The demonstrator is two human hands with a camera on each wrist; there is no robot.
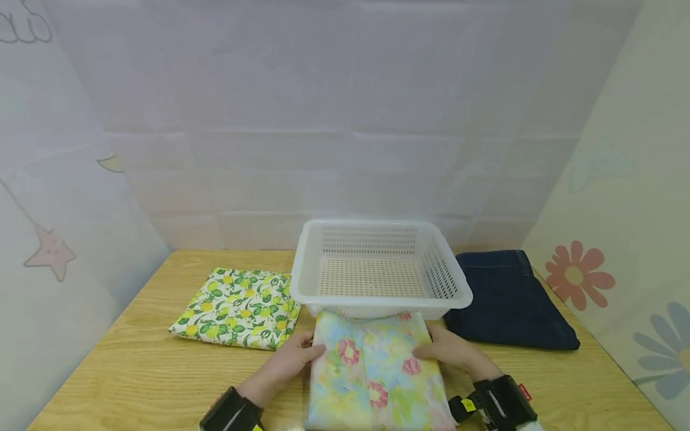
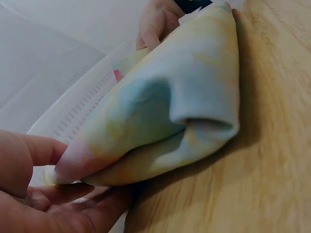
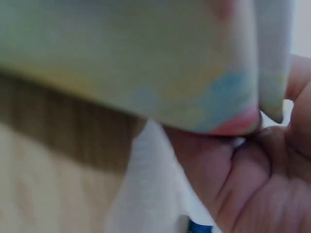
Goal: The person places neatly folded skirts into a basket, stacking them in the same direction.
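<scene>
A folded pastel cloth with pink flowers lies near the table's front edge, just in front of a white perforated basket. My left hand pinches the cloth's left edge, and my right hand holds its right edge. The left wrist view shows the cloth's corner lifted off the wood, with my left hand having its thumb above and fingers beneath. In the right wrist view, my right hand grips the raised cloth from below, blurred and close.
A folded lemon-print cloth lies left of the basket. Folded dark denim lies to its right. The wooden table is enclosed by pale walls at the back and both sides.
</scene>
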